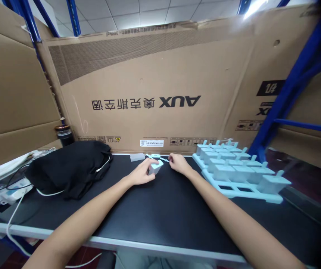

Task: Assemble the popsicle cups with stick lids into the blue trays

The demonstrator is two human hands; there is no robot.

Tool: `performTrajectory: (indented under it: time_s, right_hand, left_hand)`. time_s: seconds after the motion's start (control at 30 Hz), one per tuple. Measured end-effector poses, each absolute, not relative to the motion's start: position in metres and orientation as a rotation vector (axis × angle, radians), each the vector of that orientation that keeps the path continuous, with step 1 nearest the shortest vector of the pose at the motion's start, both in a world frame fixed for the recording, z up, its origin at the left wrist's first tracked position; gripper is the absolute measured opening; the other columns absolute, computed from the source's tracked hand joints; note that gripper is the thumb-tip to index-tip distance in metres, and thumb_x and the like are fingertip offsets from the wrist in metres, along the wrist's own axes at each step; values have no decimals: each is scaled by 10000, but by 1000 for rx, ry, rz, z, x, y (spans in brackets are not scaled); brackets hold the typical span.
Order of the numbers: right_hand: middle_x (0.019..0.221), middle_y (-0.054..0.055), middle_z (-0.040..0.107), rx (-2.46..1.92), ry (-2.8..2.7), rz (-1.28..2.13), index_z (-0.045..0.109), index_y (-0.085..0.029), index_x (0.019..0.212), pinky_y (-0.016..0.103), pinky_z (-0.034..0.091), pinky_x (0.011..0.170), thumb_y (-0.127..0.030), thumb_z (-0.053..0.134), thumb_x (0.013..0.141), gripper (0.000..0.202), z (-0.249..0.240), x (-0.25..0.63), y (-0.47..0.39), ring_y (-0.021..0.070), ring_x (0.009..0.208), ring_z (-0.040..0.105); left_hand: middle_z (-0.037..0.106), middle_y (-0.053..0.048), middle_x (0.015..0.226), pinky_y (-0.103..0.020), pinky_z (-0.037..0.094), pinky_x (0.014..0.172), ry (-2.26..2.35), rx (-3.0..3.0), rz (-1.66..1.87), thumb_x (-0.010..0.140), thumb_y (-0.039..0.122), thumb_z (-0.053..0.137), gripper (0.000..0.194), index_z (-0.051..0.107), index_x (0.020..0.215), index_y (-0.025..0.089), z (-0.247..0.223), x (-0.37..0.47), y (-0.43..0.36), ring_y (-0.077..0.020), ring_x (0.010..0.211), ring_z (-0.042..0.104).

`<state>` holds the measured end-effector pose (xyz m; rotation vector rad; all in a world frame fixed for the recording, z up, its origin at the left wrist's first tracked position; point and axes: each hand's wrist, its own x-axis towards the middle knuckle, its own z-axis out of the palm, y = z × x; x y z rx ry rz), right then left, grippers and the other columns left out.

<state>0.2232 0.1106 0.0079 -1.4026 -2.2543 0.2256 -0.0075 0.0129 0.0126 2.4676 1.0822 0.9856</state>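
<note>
Near the back middle of the black table, my left hand (pixel 143 172) is closed around a small translucent mould cup (pixel 155 168) with a light-blue top. My right hand (pixel 178 163) has its fingers pinched at the end of a light-blue stick piece (pixel 164 159). Behind the hands lies another light-blue piece (pixel 155 155), beside a clear empty-looking cup (pixel 137 157) on its side. To the right stands a light-blue rack (pixel 234 191) holding several capped mould cups (pixel 223 172) with upright stick handles; some front slots hold no cup.
Black cloth (pixel 71 168) with white cables lies on the left of the table (pixel 149 213). A dark bottle (pixel 64 135) stands behind it. A large cardboard panel (pixel 149 74) closes off the back, and blue metal posts (pixel 289 86) frame both sides.
</note>
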Motion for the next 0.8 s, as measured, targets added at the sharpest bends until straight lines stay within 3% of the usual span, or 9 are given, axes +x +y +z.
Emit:
performTrajectory:
  time_s: [0.17,0.23,0.37,0.47,0.53,0.6,0.7,0.8]
  right_hand:
    - [659,48,650,-1488,-2265,331,647,-149,739,263,417,627,-128,653,574,166,26,223,101,199,683,621]
    - [626,38,637,-1462,-2258,362,623,-161,679,266,427,623,-185,636,624,62,36,220,91,190,662,621]
    - [809,42,662,-1049,-2083,673,576,-178,893,275,494,677,-360,477,860,210,56,208,57,161,739,644]
    - [901,51,627,-667,-1917,903,548,-189,942,311,522,723,-409,516,880,231,63,199,32,166,799,636]
    - [901,47,614,-627,-1962,861,569,-195,917,315,514,734,-375,528,888,187,63,195,23,161,796,617]
    - [902,48,613,-656,-2049,763,589,-201,901,319,501,747,-336,519,900,152,60,192,19,164,806,601]
    - [931,58,598,-681,-2131,658,586,-213,924,332,492,756,-294,482,914,133,50,190,20,177,845,583]
    - [1076,88,545,-711,-2202,604,513,-230,1112,361,501,788,-291,487,899,223,43,188,20,204,961,554]
  left_hand:
    - [549,-58,1115,-340,475,769,1161,2463,940,801,285,593,467,378,1212,228,15,-13,10,-178,821,564]
    - [545,-60,1128,-347,467,786,1146,2473,945,810,285,590,439,372,1187,233,14,-15,11,-183,852,564]
    - [544,-56,1084,-344,467,776,974,2393,1037,768,140,565,421,343,1116,224,10,-16,18,-164,833,567]
    - [539,-36,1001,-341,484,756,704,2206,1109,760,67,522,429,288,1083,223,7,-11,25,-163,838,598]
    - [517,-34,1002,-329,495,730,604,2071,1145,765,57,524,444,262,1081,227,8,-8,26,-155,823,613]
    - [511,-39,1014,-326,498,733,613,2016,1149,785,74,548,452,265,1102,227,10,-6,25,-155,834,611]
    - [530,-66,1062,-380,474,856,716,2070,1163,811,164,628,441,330,1132,211,15,-4,20,-208,1000,579]
    - [533,-98,1140,-391,477,888,775,2052,1222,843,289,644,432,369,1165,205,16,-3,17,-235,1072,571]
